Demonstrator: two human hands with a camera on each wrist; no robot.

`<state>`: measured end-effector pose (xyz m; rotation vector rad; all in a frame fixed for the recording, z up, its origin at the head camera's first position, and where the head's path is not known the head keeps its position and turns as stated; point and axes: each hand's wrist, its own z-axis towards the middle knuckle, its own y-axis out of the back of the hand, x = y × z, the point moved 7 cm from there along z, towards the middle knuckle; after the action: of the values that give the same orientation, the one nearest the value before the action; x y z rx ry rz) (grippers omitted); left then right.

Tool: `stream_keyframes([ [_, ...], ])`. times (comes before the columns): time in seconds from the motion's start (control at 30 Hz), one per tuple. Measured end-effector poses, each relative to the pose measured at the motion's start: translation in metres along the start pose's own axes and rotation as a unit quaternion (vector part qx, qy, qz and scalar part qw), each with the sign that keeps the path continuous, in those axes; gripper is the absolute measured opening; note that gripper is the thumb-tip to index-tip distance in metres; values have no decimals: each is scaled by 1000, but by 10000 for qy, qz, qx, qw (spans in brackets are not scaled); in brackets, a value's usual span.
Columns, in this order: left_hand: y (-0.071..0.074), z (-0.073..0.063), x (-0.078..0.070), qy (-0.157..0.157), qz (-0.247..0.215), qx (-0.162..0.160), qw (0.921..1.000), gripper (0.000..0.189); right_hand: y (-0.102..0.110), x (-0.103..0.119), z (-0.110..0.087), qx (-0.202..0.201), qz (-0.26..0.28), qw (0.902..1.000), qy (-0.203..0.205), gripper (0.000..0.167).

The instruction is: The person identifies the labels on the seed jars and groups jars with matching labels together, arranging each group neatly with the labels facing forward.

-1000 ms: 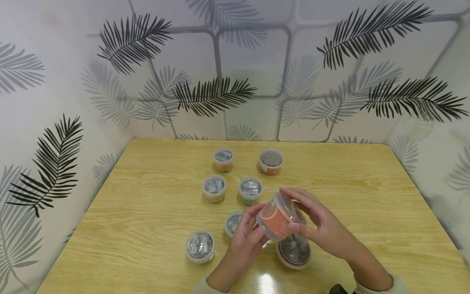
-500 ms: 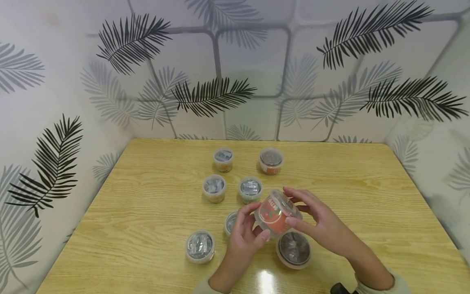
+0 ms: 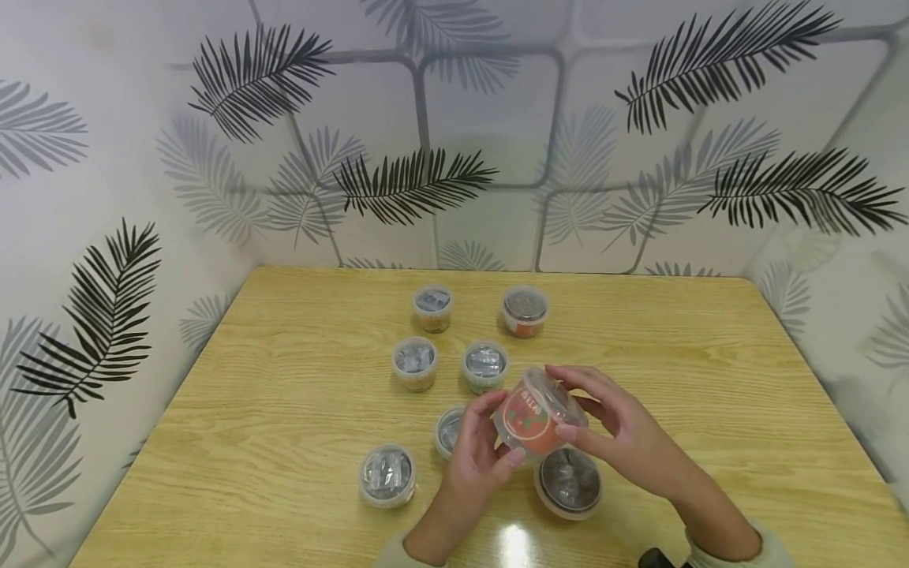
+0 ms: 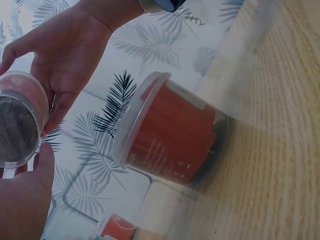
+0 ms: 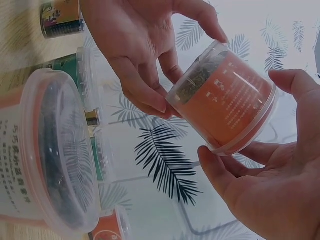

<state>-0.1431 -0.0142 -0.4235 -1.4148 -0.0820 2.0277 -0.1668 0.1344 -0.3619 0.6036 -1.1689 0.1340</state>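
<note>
Both hands hold a clear plastic tub [image 3: 529,418] with an orange-red label, tilted with its lid toward the upper right. My left hand [image 3: 469,461] grips the base end, thumb on the near side. On the lid end, my right hand [image 3: 625,426] holds the rim between thumb and fingers. Dark contents gather at the tub's base [image 4: 15,130] in the left wrist view. Printed text on the label [image 5: 232,100] shows in the right wrist view. Just below the hands stands a larger lidded tub [image 3: 568,483] with dark contents.
Several small lidded tubs stand on the wooden table [image 3: 270,379]: one at front left [image 3: 387,476], another partly behind the left hand [image 3: 449,431], others farther back, including a red-labelled tub [image 3: 525,311]. A leaf-patterned backdrop [image 3: 490,118] surrounds the table's back and sides.
The held tub has been turned about its axis, so the round picture on its label now faces up where printed text showed before. The left hand has shifted its grip slightly; the other tubs stay put.
</note>
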Motion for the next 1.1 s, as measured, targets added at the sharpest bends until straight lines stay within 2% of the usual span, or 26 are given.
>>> stream_keyframes([
  [0.13,-1,-2,5,372,-63,96,9992,61,0,2,0,21,64,9999,120,56],
  [0.23,-2,-2,7,572,-330,226,9976,59,-1,4,0,56,152,9996,224,57],
  [0.4,-4,-2,7,696,-867,300,9934,55,-1,6,-1,155,273,9992,254,58],
  [0.57,-4,-1,2,440,-925,316,9942,52,-2,5,-2,218,-129,9995,195,60],
  [0.67,-2,-1,1,272,-581,201,9977,53,-2,5,-1,190,-314,9991,209,60],
  [0.8,0,0,0,181,-182,0,9997,58,-1,5,0,116,-183,9994,287,57],
  [1.1,-3,0,-4,-211,-164,156,9995,62,-1,-1,0,81,-1,10000,-7,53],
])
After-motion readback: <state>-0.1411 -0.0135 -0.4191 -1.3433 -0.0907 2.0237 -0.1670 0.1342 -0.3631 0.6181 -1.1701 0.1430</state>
